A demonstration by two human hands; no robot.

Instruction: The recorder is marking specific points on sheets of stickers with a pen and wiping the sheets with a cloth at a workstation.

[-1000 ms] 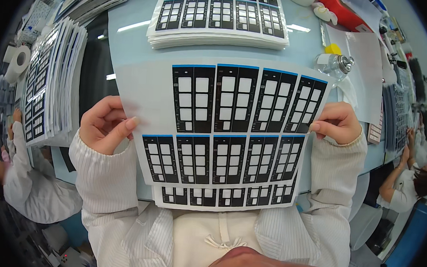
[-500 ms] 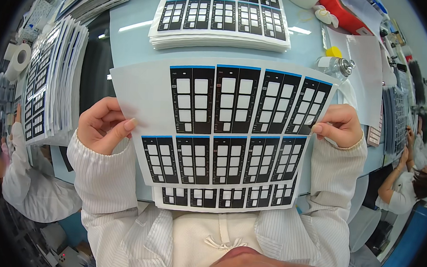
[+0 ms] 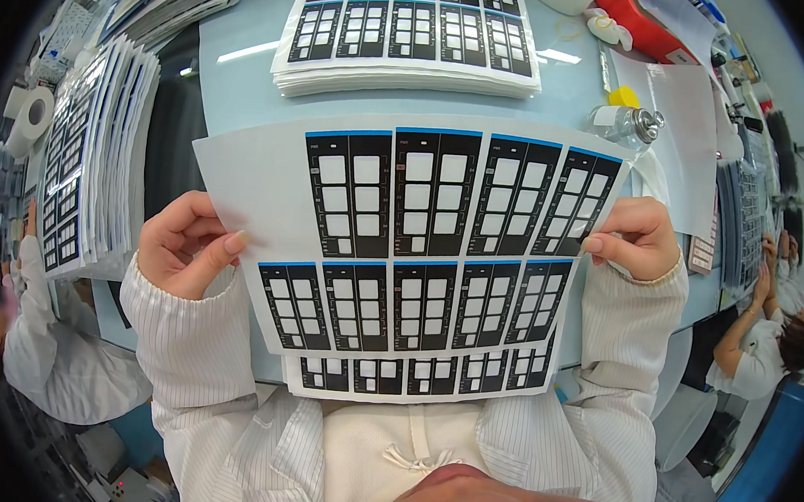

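My left hand (image 3: 184, 247) pinches the left edge of a white label sheet (image 3: 411, 257) between thumb and fingers. At the opposite edge, my right hand (image 3: 637, 238) grips the sheet the same way. Held up and slightly bowed, it shows two rows of black panel labels with blue top strips and white squares; its upper left patch is bare white. Below its lower edge, closest to my chest, shows another printed label sheet (image 3: 421, 390), mostly covered. Beyond the held sheet lies a thick stack of similar sheets (image 3: 409, 67) on the table.
More stacked label sheets (image 3: 104, 159) stand at left, near a paper roll (image 3: 35, 111). A glass bottle with a metal top (image 3: 626, 125), a yellow cap (image 3: 624, 96) and a red bin (image 3: 650, 27) are at right. Other people sit at both sides.
The held sheet and my left hand have shifted slightly left and nearer to me. Both hands keep their grip, and the whole view has drifted a little.
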